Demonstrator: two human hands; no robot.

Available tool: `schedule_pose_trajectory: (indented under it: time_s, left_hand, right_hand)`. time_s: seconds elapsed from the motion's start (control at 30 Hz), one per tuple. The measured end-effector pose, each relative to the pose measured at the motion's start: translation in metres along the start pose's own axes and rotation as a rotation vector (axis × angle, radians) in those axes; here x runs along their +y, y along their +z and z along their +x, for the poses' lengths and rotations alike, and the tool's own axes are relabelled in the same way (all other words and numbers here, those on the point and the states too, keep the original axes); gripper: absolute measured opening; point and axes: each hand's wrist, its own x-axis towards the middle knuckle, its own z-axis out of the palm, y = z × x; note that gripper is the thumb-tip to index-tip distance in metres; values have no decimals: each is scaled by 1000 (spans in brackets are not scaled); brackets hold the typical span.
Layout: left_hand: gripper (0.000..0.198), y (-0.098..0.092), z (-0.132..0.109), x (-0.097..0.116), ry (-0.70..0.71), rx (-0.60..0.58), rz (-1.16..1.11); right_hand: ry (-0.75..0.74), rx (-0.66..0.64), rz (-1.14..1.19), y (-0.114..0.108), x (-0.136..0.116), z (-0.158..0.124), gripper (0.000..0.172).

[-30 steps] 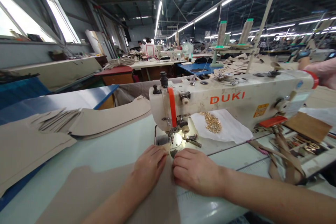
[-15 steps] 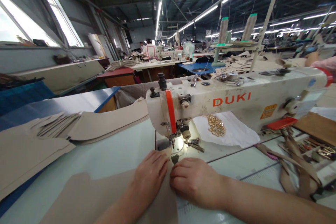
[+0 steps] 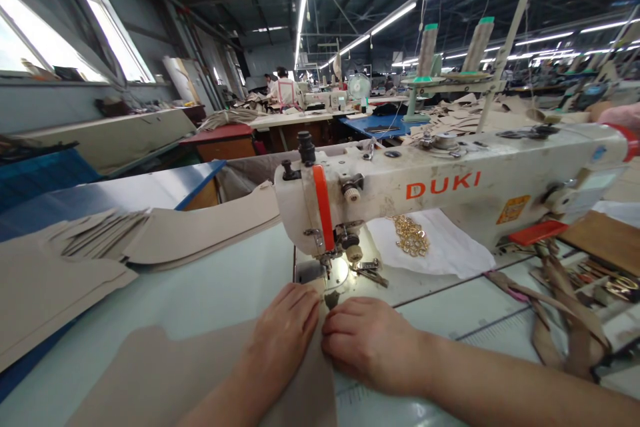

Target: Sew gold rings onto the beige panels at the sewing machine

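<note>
A flat beige fabric piece lies on the pale green table, its narrow end under the needle area of a white sewing machine. My left hand is on top of the piece, fingers pressed together and the thumb at its right edge just before the presser foot. Curled at that same edge is my right hand, its fingertips closed on the fabric and partly hidden. Between both hands and the foot a small dark patch shows on the machine bed. The machine's lamp lights the needle plate.
Stacked beige pieces lie at the left. Behind the needle, gold-coloured metal rings rest on a white cloth. Brown straps and a tray of small parts stand at right. Thread cones rise behind; other people sit farther off.
The view has shifted slightly. Both hands keep almost the same place on the fabric by the presser foot, and their grip looks unchanged.
</note>
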Motion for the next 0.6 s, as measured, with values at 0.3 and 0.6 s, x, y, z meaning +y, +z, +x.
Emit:
schedule_pose_trajectory:
  time_s: [0.3,0.6]
  left_hand:
    - [30,-1,-1,0,-5,-15,0]
    - [29,-2,1,1,-9,-9,-26]
  right_hand:
    - [8,-4,3,-1,0,-1,20]
    - [13,-10,12,-2,-1,0,20]
